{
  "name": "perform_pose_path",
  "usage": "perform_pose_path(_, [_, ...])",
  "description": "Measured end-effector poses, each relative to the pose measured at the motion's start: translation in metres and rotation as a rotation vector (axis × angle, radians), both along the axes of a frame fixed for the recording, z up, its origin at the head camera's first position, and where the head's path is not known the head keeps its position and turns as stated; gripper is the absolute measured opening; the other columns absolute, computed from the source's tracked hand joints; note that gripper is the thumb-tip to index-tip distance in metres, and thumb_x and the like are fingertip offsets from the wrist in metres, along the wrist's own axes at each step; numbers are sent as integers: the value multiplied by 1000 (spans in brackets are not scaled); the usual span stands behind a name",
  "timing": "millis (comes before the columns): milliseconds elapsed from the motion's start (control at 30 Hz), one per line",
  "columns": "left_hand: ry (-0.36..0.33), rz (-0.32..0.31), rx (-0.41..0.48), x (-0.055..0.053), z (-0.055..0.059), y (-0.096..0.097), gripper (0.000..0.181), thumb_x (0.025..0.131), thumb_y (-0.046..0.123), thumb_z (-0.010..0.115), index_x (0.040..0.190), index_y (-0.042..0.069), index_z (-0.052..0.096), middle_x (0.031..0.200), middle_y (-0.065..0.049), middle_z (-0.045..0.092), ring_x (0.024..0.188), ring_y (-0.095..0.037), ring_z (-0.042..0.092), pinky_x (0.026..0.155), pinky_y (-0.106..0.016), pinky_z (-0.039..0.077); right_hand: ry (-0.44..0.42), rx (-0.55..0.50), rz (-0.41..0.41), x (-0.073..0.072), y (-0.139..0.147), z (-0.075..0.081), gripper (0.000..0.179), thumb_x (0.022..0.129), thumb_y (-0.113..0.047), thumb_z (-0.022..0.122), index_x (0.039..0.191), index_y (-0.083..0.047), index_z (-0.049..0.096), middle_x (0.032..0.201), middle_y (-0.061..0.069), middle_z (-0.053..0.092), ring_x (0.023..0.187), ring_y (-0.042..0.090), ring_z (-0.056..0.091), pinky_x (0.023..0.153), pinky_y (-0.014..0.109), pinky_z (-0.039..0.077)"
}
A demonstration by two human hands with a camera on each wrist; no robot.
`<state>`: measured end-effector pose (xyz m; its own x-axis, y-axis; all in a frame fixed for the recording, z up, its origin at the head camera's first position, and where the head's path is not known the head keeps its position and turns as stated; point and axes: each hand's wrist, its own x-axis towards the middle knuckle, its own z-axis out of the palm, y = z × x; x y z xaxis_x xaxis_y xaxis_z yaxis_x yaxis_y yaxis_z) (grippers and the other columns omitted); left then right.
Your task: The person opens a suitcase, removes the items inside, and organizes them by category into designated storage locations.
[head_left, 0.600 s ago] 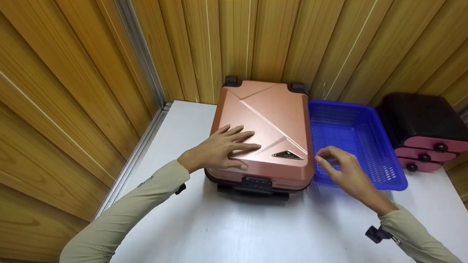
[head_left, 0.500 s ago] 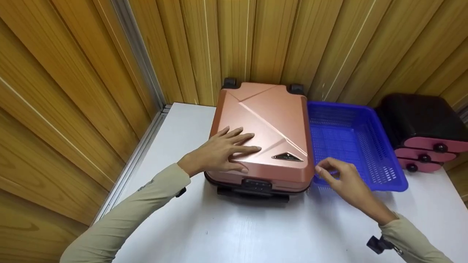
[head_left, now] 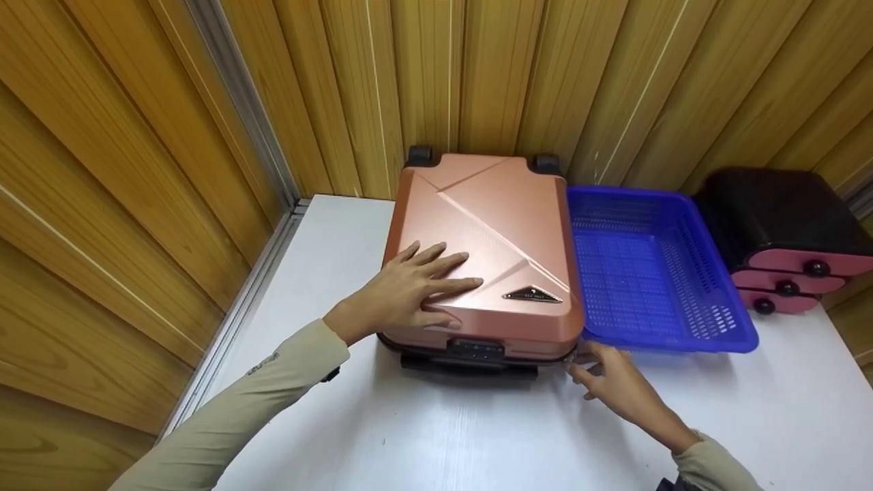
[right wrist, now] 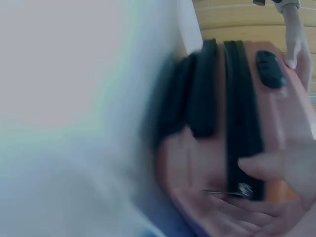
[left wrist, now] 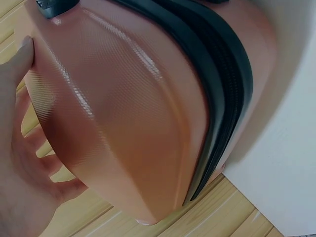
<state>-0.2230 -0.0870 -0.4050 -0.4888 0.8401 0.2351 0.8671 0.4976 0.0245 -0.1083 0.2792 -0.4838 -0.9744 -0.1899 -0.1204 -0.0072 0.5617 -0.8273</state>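
A rose-pink hard-shell suitcase (head_left: 501, 225) lies flat on the white table, wheels toward the wall. My left hand (head_left: 409, 290) rests on its lid with fingers spread; the left wrist view shows that hand (left wrist: 29, 182) along the shell's edge. At the front right corner is my right hand (head_left: 617, 382), its thumb and fingers parted. In the right wrist view, a metal zipper pull (right wrist: 244, 189) on the black zipper band (right wrist: 242, 123) sits between the right thumb and fingers, with no pinch visible. A combination lock (head_left: 476, 349) marks the suitcase's front.
Against the suitcase's right side stands a blue plastic basket (head_left: 733, 320). A black drawer box (head_left: 784, 211) with pink fronts is farther right. Wood-panelled walls (head_left: 491, 82) rise behind and at the left. White tabletop (head_left: 423, 436) extends in front.
My right hand has come down and toward me from beside the suitcase's right edge to its front right corner, its thumb and fingers parting. The left hand stays on the lid.
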Motion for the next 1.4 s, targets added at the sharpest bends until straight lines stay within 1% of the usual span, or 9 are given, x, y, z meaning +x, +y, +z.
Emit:
perform_pose_path(233, [-29, 9, 11, -1, 4, -2, 66, 95, 64, 64, 154, 35, 54, 164, -7, 44, 152, -42, 38, 119, -68, 30, 117, -161, -123, -1, -1, -18, 16, 100, 4, 64, 114, 12, 66, 108, 30, 71, 87, 25, 76, 62, 34, 63])
perform_pose_path(400, [-66, 9, 15, -6, 7, 1, 67, 93, 64, 66, 153, 34, 55, 164, -7, 44, 151, -43, 38, 118, -70, 29, 108, -303, -208, 0, -6, -29, 19, 100, 8, 63, 117, 14, 64, 111, 31, 69, 89, 19, 76, 62, 39, 63])
perform_pose_path(500, [-98, 8, 27, -6, 7, 4, 67, 93, 63, 68, 153, 34, 56, 164, -7, 44, 152, -43, 37, 118, -71, 28, 186, -237, -226, 4, -9, -37, 14, 100, 9, 62, 113, 10, 66, 105, 25, 73, 89, 16, 75, 61, 36, 63])
perform_pose_path(700, [-135, 23, 40, -1, 4, 6, 66, 93, 61, 68, 152, 34, 56, 165, -7, 44, 152, -44, 36, 118, -73, 27, 547, 147, -152, 18, -18, -51, 12, 99, 12, 59, 104, 2, 62, 81, 3, 72, 65, 9, 67, 51, 17, 52])
perform_pose_path(833, [-144, 30, 16, 4, 6, 6, 65, 95, 59, 68, 153, 32, 56, 164, -10, 43, 151, -47, 37, 115, -76, 28, 640, 187, -69, 23, -20, -48, 18, 97, 16, 59, 101, -2, 59, 72, -6, 65, 58, 0, 57, 48, 12, 44])
perform_pose_path(933, [-138, 24, 11, 4, 8, 7, 66, 95, 60, 68, 153, 32, 56, 164, -11, 44, 150, -48, 38, 113, -77, 29, 720, 239, -8, 26, -19, -44, 25, 90, 21, 64, 98, -3, 60, 71, -6, 63, 57, 2, 58, 50, 9, 44])
perform_pose_path(1100, [-105, 21, 4, 3, 9, 7, 66, 94, 62, 67, 153, 33, 56, 163, -10, 45, 149, -46, 40, 113, -76, 32, 764, 213, 102, 28, -25, -44, 30, 84, 25, 68, 96, -1, 60, 71, -2, 64, 57, 4, 62, 53, 6, 45])
perform_pose_path(1267, [-56, 20, 14, 2, 5, 5, 66, 94, 63, 67, 152, 33, 57, 162, -10, 48, 147, -45, 44, 112, -75, 35, 806, 180, 252, 24, -42, -46, 30, 83, 23, 69, 97, -2, 59, 72, -1, 67, 61, 4, 65, 54, 7, 47])
perform_pose_path(1400, [-46, 19, 22, 2, 3, 5, 65, 94, 63, 66, 151, 33, 58, 162, -9, 48, 147, -45, 45, 112, -74, 35, 870, 217, 323, 21, -58, -51, 24, 87, 16, 72, 100, 0, 60, 73, -1, 68, 62, 3, 65, 55, 7, 48])
